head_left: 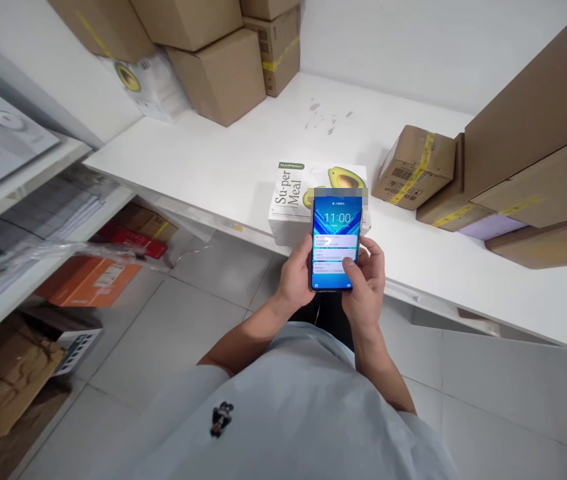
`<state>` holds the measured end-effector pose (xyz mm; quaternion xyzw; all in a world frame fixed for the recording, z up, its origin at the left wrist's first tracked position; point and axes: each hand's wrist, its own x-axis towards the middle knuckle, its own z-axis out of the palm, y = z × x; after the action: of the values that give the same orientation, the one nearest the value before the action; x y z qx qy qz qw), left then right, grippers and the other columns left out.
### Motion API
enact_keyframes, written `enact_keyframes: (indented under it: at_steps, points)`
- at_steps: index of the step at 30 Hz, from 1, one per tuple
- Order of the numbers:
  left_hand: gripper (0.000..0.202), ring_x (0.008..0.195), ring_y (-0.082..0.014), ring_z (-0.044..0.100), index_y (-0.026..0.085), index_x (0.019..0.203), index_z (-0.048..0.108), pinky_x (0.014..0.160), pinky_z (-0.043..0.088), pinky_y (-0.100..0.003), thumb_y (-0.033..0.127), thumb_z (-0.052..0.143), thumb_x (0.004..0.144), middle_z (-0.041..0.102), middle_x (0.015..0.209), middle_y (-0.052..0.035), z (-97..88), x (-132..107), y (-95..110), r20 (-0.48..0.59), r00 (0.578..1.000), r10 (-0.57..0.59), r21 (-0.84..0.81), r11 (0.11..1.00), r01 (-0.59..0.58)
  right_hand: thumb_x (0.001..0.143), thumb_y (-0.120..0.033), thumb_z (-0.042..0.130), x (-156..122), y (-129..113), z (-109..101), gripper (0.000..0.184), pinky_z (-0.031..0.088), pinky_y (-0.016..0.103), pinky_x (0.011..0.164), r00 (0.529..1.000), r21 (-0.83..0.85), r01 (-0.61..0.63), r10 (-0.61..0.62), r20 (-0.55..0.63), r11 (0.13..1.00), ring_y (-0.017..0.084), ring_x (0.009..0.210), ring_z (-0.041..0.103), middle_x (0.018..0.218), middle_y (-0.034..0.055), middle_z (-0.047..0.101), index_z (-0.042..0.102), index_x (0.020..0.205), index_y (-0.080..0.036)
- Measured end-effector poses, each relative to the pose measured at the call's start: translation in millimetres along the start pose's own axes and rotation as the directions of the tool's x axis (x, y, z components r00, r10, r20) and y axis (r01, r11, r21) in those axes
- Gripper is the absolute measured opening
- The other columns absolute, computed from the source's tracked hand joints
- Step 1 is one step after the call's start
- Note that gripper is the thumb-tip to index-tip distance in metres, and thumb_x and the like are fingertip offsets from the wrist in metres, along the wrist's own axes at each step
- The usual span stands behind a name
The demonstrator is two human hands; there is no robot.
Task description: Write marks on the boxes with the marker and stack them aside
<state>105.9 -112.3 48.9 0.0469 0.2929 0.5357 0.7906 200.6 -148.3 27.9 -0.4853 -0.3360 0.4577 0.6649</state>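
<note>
I hold a smartphone (336, 243) upright in front of me with both hands. Its lit blue screen reads 11:00. My left hand (294, 275) wraps its left edge from behind. My right hand (367, 283) grips the right edge, thumb resting on the lower screen. Just beyond the phone, at the near edge of the white shelf (223, 160), lies a white box (296, 197) printed with an avocado picture and "Su-per Meal".
Brown cartons with yellow tape (413, 167) are stacked on the shelf at right (538, 133) and at the back left (218, 73). A rack at left (38, 267) holds wrapped papers and orange and red boxes (88, 280). Grey floor tiles (488, 400) lie below.
</note>
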Motion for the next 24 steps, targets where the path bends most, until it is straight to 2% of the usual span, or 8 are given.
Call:
enact_keyframes:
  at_steps: [4, 8, 12, 19, 24]
  points:
    - [0.041, 0.121, -0.0259, 0.069, 0.016, 0.102, 0.072, 0.107, 0.052, -0.041, 0.031, 0.035, 0.105, 0.080, 0.104, -0.0078, -1.9, 1.8, -0.1, 0.017, 1.000, -0.013, 0.006, 1.000, 0.012, 0.079, -0.032, 0.073, 1.2, -0.5, 2.2, 0.041, 0.057, 0.034, 0.082, 1.000, 0.028, -0.011, 0.011, -0.007, 1.000, 0.017, 0.093, 0.066, 0.099, -0.0016, 0.068, 0.055, 0.116, -0.031]
    - [0.043, 0.120, -0.0269, 0.069, 0.016, 0.101, 0.074, 0.108, 0.052, -0.042, 0.033, 0.035, 0.105, 0.080, 0.101, -0.0078, -4.1, 3.7, -0.6, 0.037, 0.999, -0.020, 0.028, 0.999, 0.019, 0.080, -0.032, 0.072, 0.6, -1.7, 2.6, 0.041, 0.056, 0.035, 0.081, 1.000, -0.014, -0.010, 0.010, -0.004, 1.000, 0.017, 0.089, 0.065, 0.094, -0.0029, 0.065, 0.053, 0.117, -0.032]
    - [0.042, 0.122, -0.0263, 0.069, 0.017, 0.103, 0.073, 0.109, 0.051, -0.043, 0.032, 0.034, 0.105, 0.080, 0.103, -0.0072, -4.1, 4.5, -0.5, 0.049, 0.999, -0.008, 0.037, 0.999, 0.006, 0.081, -0.033, 0.070, 0.0, -2.3, 2.4, 0.043, 0.055, 0.035, 0.080, 1.000, -0.053, -0.010, 0.011, 0.010, 0.999, 0.018, 0.090, 0.064, 0.095, -0.0028, 0.063, 0.050, 0.119, -0.033]
    - [0.038, 0.126, -0.0246, 0.066, 0.018, 0.103, 0.073, 0.111, 0.049, -0.040, 0.032, 0.039, 0.104, 0.080, 0.106, -0.0052, -3.7, 3.9, 0.0, 0.010, 1.000, 0.016, 0.074, 0.997, -0.017, 0.080, -0.032, 0.071, -0.5, -2.7, 0.8, 0.046, 0.056, 0.033, 0.074, 0.998, -0.043, -0.043, 0.044, 0.042, 0.998, 0.017, 0.086, 0.065, 0.098, -0.0026, 0.065, 0.047, 0.120, -0.034]
    - [0.041, 0.125, -0.0248, 0.067, 0.018, 0.107, 0.073, 0.110, 0.050, -0.041, 0.032, 0.034, 0.105, 0.079, 0.109, -0.0060, -5.1, 3.6, -0.4, 0.053, 0.998, 0.027, 0.078, 0.996, -0.031, 0.082, -0.032, 0.071, -1.8, -2.4, -0.2, 0.047, 0.057, 0.032, 0.074, 0.997, -0.050, -0.038, 0.041, 0.060, 0.998, 0.016, 0.087, 0.065, 0.099, -0.0028, 0.065, 0.046, 0.121, -0.034]
